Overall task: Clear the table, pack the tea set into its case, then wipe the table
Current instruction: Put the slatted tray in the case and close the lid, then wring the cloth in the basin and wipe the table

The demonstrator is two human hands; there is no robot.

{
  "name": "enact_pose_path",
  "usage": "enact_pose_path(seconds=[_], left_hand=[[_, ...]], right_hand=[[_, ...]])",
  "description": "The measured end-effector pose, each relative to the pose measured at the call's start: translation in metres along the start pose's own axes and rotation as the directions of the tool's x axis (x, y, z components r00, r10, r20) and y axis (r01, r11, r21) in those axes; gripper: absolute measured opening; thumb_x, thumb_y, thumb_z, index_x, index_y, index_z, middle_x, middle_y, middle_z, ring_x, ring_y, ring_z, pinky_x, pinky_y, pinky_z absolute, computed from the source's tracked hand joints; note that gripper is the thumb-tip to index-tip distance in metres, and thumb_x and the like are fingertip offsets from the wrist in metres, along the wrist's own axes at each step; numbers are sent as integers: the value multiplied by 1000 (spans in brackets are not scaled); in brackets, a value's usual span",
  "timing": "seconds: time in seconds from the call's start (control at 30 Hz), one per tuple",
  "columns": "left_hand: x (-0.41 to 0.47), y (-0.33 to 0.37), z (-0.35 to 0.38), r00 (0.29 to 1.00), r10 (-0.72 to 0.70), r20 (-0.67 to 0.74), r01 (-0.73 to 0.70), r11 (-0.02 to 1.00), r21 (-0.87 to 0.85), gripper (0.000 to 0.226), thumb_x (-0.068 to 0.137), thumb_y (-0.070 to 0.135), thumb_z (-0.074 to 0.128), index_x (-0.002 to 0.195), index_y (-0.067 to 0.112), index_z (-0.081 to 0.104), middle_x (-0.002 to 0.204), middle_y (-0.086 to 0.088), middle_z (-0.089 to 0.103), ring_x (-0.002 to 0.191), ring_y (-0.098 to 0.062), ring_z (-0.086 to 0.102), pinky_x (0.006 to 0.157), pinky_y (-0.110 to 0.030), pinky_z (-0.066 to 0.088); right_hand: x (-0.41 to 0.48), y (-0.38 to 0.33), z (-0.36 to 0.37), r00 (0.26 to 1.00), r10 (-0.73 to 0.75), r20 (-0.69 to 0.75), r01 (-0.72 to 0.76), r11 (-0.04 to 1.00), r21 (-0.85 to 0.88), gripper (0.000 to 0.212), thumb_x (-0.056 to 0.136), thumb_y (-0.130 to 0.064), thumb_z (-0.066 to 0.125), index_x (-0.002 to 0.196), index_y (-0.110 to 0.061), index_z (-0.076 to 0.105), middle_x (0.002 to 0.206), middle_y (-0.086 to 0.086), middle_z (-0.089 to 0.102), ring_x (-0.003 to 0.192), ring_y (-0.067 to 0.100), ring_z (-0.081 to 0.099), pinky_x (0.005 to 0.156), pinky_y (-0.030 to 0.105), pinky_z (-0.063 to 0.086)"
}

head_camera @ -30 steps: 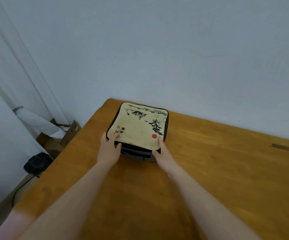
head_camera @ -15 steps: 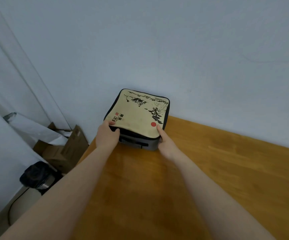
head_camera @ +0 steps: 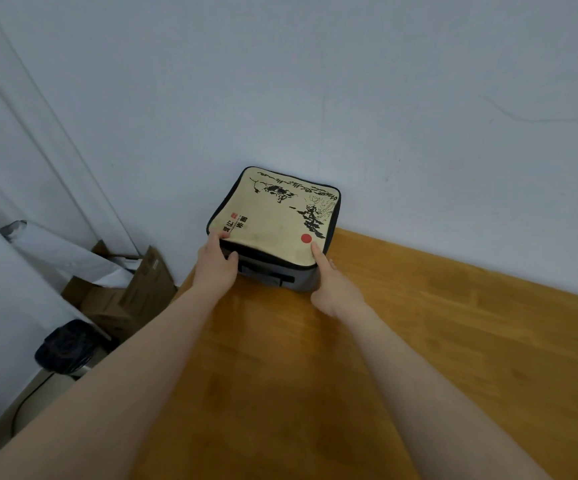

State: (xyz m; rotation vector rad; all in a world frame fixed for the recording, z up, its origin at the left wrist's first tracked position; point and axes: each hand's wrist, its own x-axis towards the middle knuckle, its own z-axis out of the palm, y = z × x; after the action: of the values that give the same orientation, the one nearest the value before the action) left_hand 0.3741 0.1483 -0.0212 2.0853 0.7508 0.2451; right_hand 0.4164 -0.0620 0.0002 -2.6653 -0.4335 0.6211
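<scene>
Now my left hand (head_camera: 215, 268) is gripping the near left corner of the tea set case (head_camera: 273, 216), and my right hand (head_camera: 332, 285) is clamping the near right corner, one digit lying on the lid beside the red dot. Compared with a second ago, the case is sitting farther away, at the far left corner of the table (head_camera: 419, 323), up by the wall (head_camera: 384, 98). Its underside and most of my right fingers are staying hidden, so I cannot tell whether it is resting or lifted.

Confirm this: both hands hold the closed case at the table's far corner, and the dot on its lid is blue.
No: the head view shows a red dot, not blue. The left hand and right hand do hold the closed case at the table corner.
</scene>
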Motion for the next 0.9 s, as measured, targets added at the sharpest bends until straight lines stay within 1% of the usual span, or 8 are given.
enact_pose_path(seconds=[0.07, 0.13, 0.2, 0.27, 0.37, 0.5, 0.67, 0.9], left_hand=[[-16, -7, -2, 998, 40, 55, -41, 999, 18, 53, 99, 21, 49, 147, 26, 27, 150, -13, 29, 129, -26, 38, 101, -37, 39], [-37, -12, -3, 993, 92, 72, -99, 991, 90, 61, 99, 26, 49, 151, 33, 18, 159, -10, 11, 146, -28, 14, 115, -43, 21], [-58, -12, -4, 983, 172, 59, -181, 959, 219, 63, 98, 27, 50, 151, 37, 16, 161, -8, 2, 148, -29, 5, 117, -44, 15], [-79, -12, -5, 961, 276, 33, -268, 885, 380, 63, 96, 28, 52, 150, 36, 19, 162, -7, 1, 148, -31, 4, 118, -47, 12], [-116, -11, -9, 951, 309, -10, -266, 833, 485, 62, 94, 28, 52, 148, 35, 22, 162, -4, 1, 148, -28, 1, 119, -51, 6], [-168, -16, -20, 947, 320, -31, -251, 796, 551, 60, 95, 31, 49, 148, 36, 21, 162, 1, 1, 149, -21, -4, 117, -51, -1], [-235, -13, -36, 956, 280, -84, -192, 818, 542, 60, 96, 32, 49, 149, 36, 19, 162, 3, 0, 149, -19, -5, 118, -52, 0], [-340, -10, -61, 942, 257, -217, -108, 841, 529, 67, 95, 34, 51, 151, 34, 14, 162, 3, 4, 149, -20, 2, 117, -53, 4]], right_hand=[[-16, 1, 10, 999, -19, 25, 18, 998, 58, 105, 83, 1, 48, 144, -55, -16, 163, 2, -1, 120, 29, 53, 82, 41, 56], [-32, 2, 20, 999, -50, -3, 51, 998, 44, 101, 86, -5, 51, 145, -55, -13, 163, 3, -6, 135, 33, 39, 97, 46, 48], [-46, 2, 28, 993, -84, -88, 86, 996, 21, 84, 95, -29, 52, 148, -52, -9, 163, 4, -4, 142, 32, 29, 109, 48, 37], [-59, 1, 29, 978, -108, -178, 116, 992, 40, 67, 96, -58, 37, 149, -51, -4, 163, 3, 1, 141, 30, 33, 110, 48, 36], [-83, 3, 26, 970, -123, -209, 144, 985, 91, 65, 91, -74, 21, 149, -51, 4, 163, 0, 7, 145, 27, 25, 113, 52, 31], [-127, 12, 24, 957, -149, -249, 159, 987, 22, 71, 85, -80, 17, 149, -51, 7, 163, -2, 9, 149, 23, 13, 117, 56, 13], [-188, 26, 30, 958, -169, -231, 183, 982, 40, 71, 87, -78, 19, 150, -49, 5, 162, 0, 14, 149, 22, 14, 117, 54, 12], [-278, 42, 34, 930, -287, -230, 306, 951, 47, 70, 87, -77, 21, 150, -49, 7, 162, 2, 16, 149, 23, 14, 117, 57, 11]])
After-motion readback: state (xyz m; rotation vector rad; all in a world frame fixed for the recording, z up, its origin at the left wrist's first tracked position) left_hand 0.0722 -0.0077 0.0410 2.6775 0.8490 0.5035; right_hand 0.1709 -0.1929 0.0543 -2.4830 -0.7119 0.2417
